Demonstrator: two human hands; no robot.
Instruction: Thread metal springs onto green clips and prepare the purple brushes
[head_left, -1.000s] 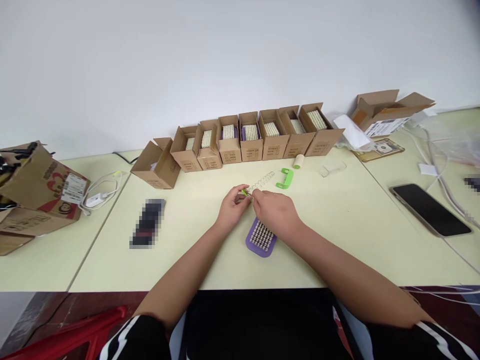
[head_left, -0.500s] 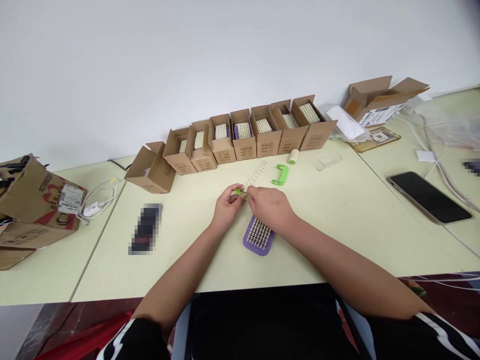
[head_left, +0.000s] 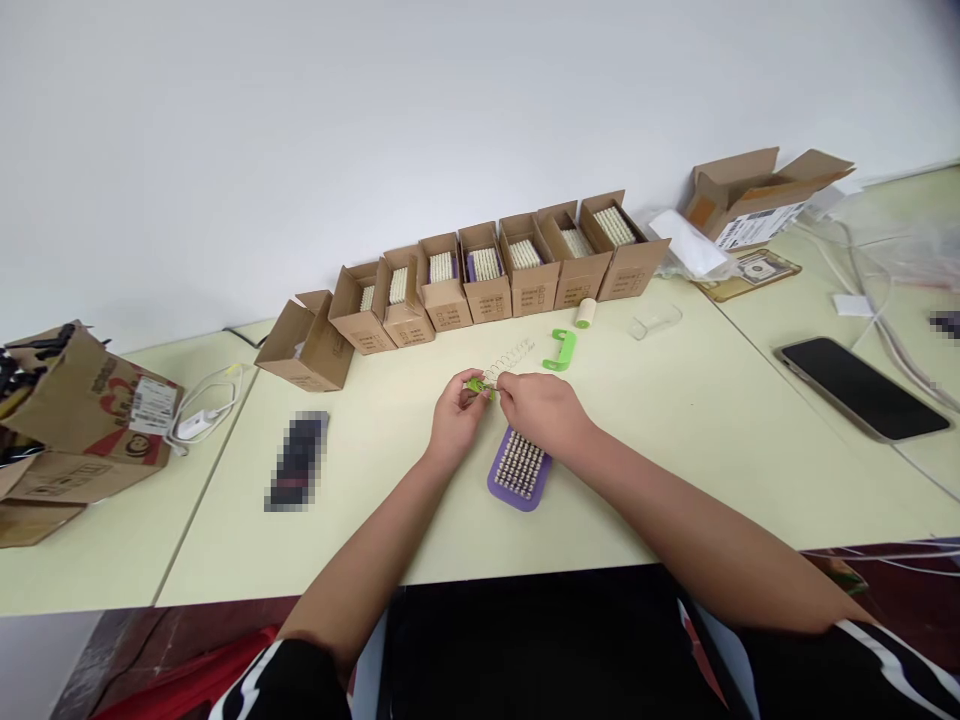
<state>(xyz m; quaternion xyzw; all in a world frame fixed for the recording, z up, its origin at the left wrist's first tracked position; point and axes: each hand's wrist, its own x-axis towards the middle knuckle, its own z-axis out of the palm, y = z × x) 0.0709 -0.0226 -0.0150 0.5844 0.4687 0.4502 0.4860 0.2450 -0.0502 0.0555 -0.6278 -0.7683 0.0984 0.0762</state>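
Note:
My left hand (head_left: 454,418) is closed around a small bright green plastic part (head_left: 475,384), gripped between thumb and fingers. Against its right side, my right hand (head_left: 546,408) pinches something thin that its fingers mostly hide. A loose metal coil spring (head_left: 513,358) stretches out behind the fingertips; whether its near end meets the green part cannot be made out. Partly beneath my right hand lies a purple tray (head_left: 516,499) with rows of small pale beads (head_left: 520,463). Beyond that hand are a green bracket (head_left: 565,350) and a cream cylinder with a green end (head_left: 586,313).
Several open cardboard boxes (head_left: 488,298) of white beaded pieces line the wall. A clear plastic piece (head_left: 655,322) lies to the right, with a phone (head_left: 862,390) farther right. On the left are a blurred dark object (head_left: 297,460), a cable (head_left: 199,424) and a larger carton (head_left: 105,420).
The coil spring's far end has swung down toward me. Both hands stay together at the green part, with only slight finger movement. The whole view has shifted a little.

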